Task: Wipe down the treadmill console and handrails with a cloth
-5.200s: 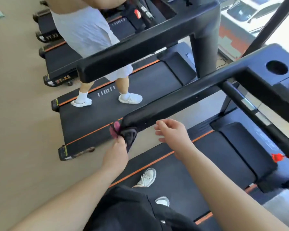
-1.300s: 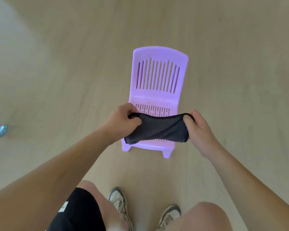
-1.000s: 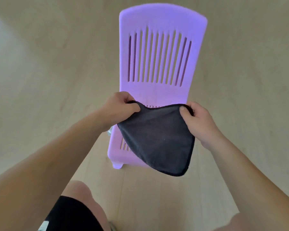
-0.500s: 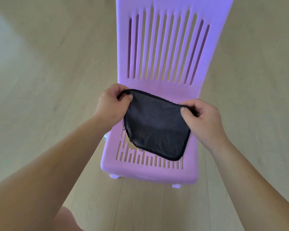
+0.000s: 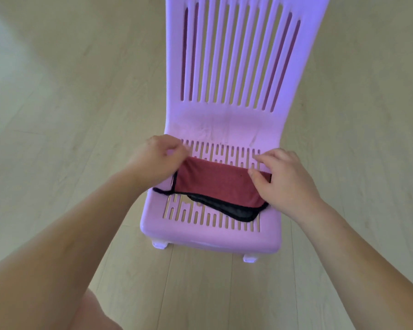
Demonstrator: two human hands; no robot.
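Cloth (image 5: pixel 215 184) is pinched at both ends: left hand (image 5: pixel 156 160) fingertips (image 5: pixel 177 150) curl onto the corner nearest the chair back, right hand (image 5: pixel 284 182) thumb and forefinger clamp the opposite corner, its other fingers loosely bent. Half a second ago it hung spread, dark face up, just above the chair (image 5: pixel 210 236). Now it is folded over and lying mid-seat, red face up (dark layer peeks out toward the seat's front edge). Treadmill is out of view, so I read this as wiping done and the cloth being parked, with only the release left.
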